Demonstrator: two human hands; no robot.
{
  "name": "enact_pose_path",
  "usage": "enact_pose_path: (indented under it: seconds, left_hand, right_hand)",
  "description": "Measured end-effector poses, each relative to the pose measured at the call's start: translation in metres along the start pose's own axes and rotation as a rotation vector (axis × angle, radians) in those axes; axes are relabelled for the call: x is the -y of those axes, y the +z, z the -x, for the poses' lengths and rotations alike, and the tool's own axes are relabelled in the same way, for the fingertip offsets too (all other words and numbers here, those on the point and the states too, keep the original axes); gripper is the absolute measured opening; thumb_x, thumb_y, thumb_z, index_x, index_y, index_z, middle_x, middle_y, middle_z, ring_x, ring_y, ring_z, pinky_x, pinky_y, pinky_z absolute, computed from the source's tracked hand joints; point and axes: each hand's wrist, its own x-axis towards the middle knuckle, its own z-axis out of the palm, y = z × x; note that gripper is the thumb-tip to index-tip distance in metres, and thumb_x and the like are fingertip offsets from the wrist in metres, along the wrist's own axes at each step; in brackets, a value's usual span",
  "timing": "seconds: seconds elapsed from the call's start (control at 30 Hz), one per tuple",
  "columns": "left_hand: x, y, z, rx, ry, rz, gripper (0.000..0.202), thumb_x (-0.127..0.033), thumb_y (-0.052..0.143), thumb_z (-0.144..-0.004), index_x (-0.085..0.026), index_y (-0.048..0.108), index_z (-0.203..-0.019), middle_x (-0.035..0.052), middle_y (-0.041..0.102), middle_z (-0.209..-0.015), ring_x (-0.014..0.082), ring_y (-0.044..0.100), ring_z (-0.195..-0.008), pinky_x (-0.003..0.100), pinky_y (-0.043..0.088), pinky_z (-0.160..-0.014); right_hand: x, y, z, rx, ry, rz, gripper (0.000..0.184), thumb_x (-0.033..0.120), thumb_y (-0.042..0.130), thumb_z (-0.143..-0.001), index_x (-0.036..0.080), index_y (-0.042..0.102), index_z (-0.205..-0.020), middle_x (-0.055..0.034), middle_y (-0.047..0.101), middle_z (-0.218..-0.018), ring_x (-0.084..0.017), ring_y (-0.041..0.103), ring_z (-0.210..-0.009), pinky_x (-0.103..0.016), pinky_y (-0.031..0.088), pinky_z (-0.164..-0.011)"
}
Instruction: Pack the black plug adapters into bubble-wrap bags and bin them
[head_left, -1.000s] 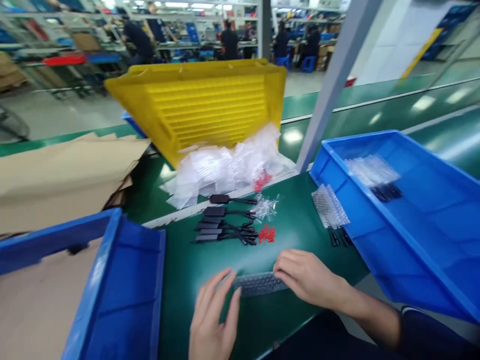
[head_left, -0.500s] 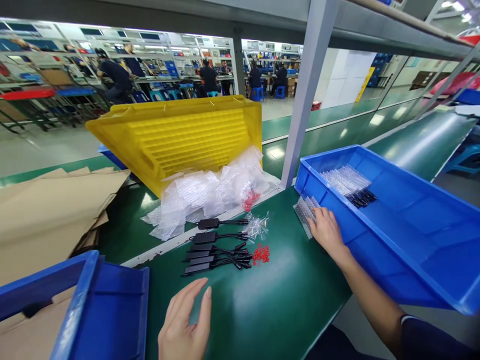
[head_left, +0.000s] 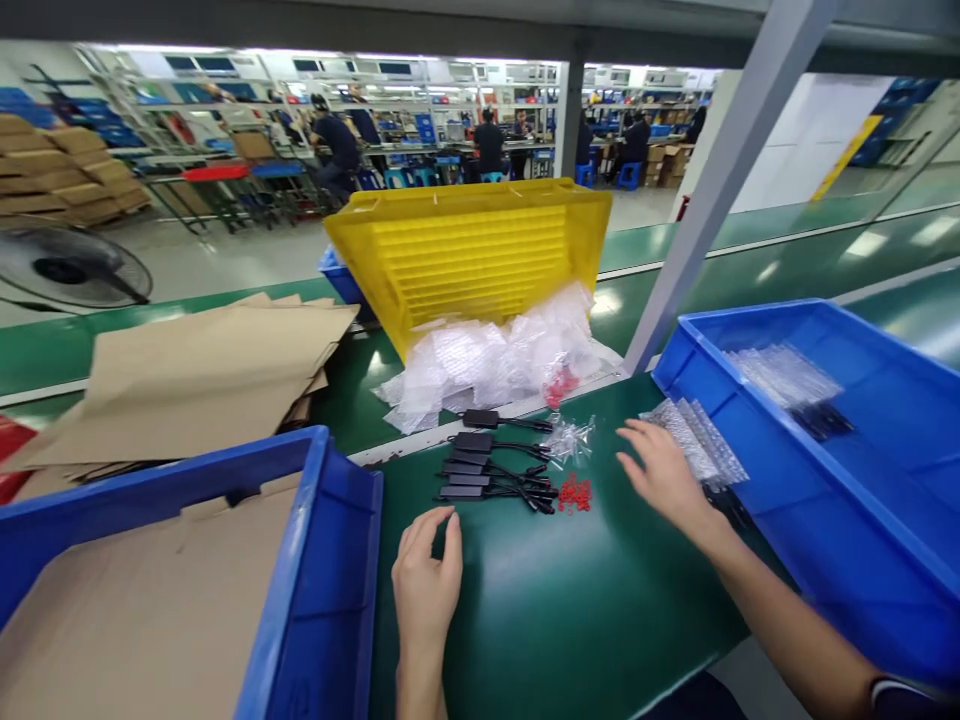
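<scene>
My left hand [head_left: 427,578] rests on the green table [head_left: 570,610] with fingers loosely curled and nothing in it, just below a row of several black adapters with cables [head_left: 487,470]. My right hand [head_left: 660,472] hovers open, fingers spread, beside a stack of bubble-wrapped pieces [head_left: 697,440] lying against the right blue bin [head_left: 840,480]. A small heap of red rings [head_left: 574,492] and a clear bag [head_left: 568,437] lie between my hands.
A tilted yellow crate [head_left: 472,255] spills bubble-wrap bags [head_left: 487,362] at the back. A blue bin lined with cardboard [head_left: 187,580] stands at the left, flat cardboard sheets [head_left: 195,380] behind it. A grey post [head_left: 720,190] rises by the right bin. People work at far benches.
My right hand carried the bubble-wrapped piece from the table front to the stack beside the right bin, then let go and drew back left. The left hand's fingers curled in. The view shifted left.
</scene>
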Motion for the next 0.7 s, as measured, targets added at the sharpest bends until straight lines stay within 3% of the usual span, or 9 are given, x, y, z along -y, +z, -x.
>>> enact_pose_path:
  seconds: [0.13,0.23,0.3,0.47,0.6,0.7]
  left_hand:
    - [0.002,-0.001,-0.001,-0.042,-0.057,0.06,0.021,-0.035,0.05,-0.087,-0.02,0.066,-0.085,0.0074,0.07,-0.089,0.0234,0.064,-0.087,0.037,0.05,-0.079]
    - [0.004,-0.001,-0.001,-0.063,-0.072,0.075,0.021,-0.033,0.049,-0.087,-0.019,0.065,-0.084,0.0075,0.069,-0.086,0.0226,0.064,-0.084,0.037,0.051,-0.078]
    - [0.006,-0.001,-0.001,-0.08,-0.078,0.076,0.021,-0.031,0.049,-0.088,-0.019,0.065,-0.083,0.0076,0.069,-0.085,0.022,0.065,-0.082,0.037,0.051,-0.077]
    - [0.007,-0.004,0.0,-0.108,-0.122,0.128,0.019,-0.029,0.05,-0.087,-0.019,0.065,-0.082,0.0071,0.068,-0.082,0.0213,0.064,-0.079,0.035,0.051,-0.073]
    - [0.002,-0.007,0.001,-0.102,-0.177,0.209,0.02,-0.031,0.05,-0.087,-0.019,0.065,-0.081,0.0067,0.067,-0.082,0.0204,0.063,-0.077,0.032,0.049,-0.071]
    - [-0.005,-0.007,0.001,-0.068,-0.22,0.29,0.02,-0.032,0.053,-0.087,-0.019,0.066,-0.08,0.0064,0.067,-0.083,0.0194,0.062,-0.075,0.03,0.048,-0.069]
  right_hand:
    - [0.09,0.02,-0.016,0.22,-0.298,-0.205,0.019,0.021,0.054,-0.093,0.017,0.062,-0.109,-0.0086,0.063,-0.111,-0.021,0.056,-0.104,-0.036,0.047,-0.093]
    - [0.14,0.043,-0.028,0.295,-0.347,-0.177,0.01,0.017,0.06,-0.088,0.016,0.064,-0.097,-0.0086,0.064,-0.097,-0.023,0.057,-0.094,-0.036,0.049,-0.085]
    - [0.157,0.058,-0.034,0.293,-0.328,-0.159,0.004,0.013,0.062,-0.085,0.014,0.065,-0.088,-0.0114,0.062,-0.092,-0.026,0.057,-0.091,-0.038,0.049,-0.079]
    - [0.157,0.073,-0.036,0.28,-0.273,-0.208,0.012,0.006,0.058,-0.083,0.015,0.063,-0.077,-0.0112,0.061,-0.084,-0.026,0.056,-0.086,-0.038,0.047,-0.076]
    - [0.139,0.061,-0.044,0.255,-0.238,-0.385,0.008,0.017,0.056,-0.087,0.018,0.061,-0.081,-0.0065,0.061,-0.086,-0.023,0.055,-0.084,-0.037,0.047,-0.078]
    - [0.126,0.045,-0.057,0.221,-0.176,-0.588,0.017,0.03,0.048,-0.093,0.019,0.058,-0.085,-0.0048,0.062,-0.088,-0.019,0.058,-0.082,-0.034,0.048,-0.076]
